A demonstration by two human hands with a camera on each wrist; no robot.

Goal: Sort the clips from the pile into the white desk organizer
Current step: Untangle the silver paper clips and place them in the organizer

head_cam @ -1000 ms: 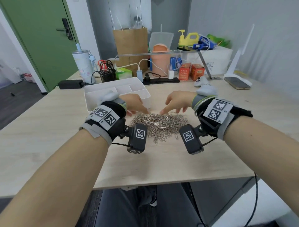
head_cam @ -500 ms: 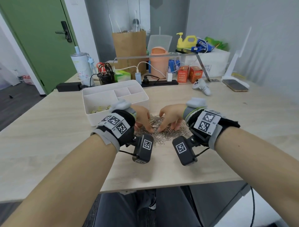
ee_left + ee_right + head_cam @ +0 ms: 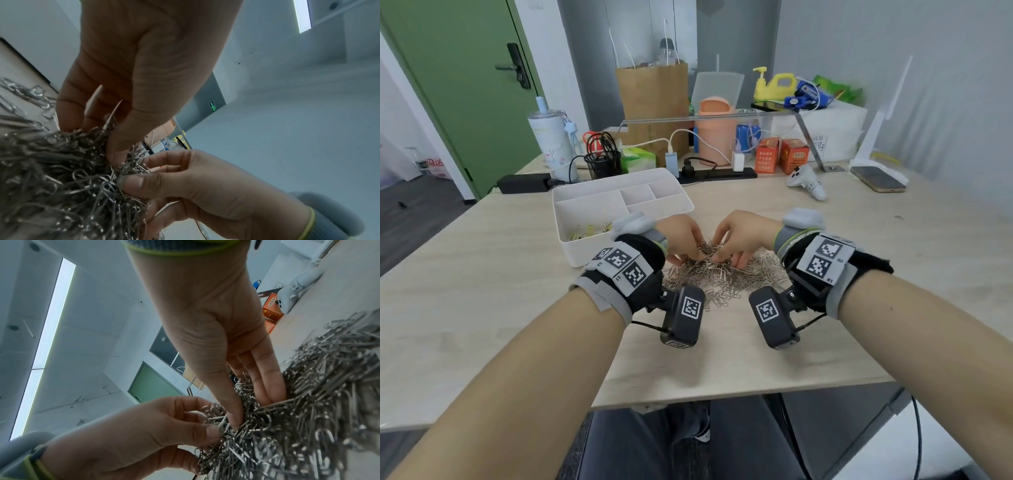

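Just started: nearly all the clips are still in the pile.

I see my left hand [image 3: 681, 236] and right hand [image 3: 743, 236] both down in the big pile of silver clips [image 3: 726, 274] on the worktop [image 3: 482, 308], fingers curled and pinching small bunches at the top of it. The white desk organizer [image 3: 582, 250] sits just beside the pile, on its left. Only a few gold clips [image 3: 589, 231] lie in its big part. The small parts look bare, so I think most sorting is left.
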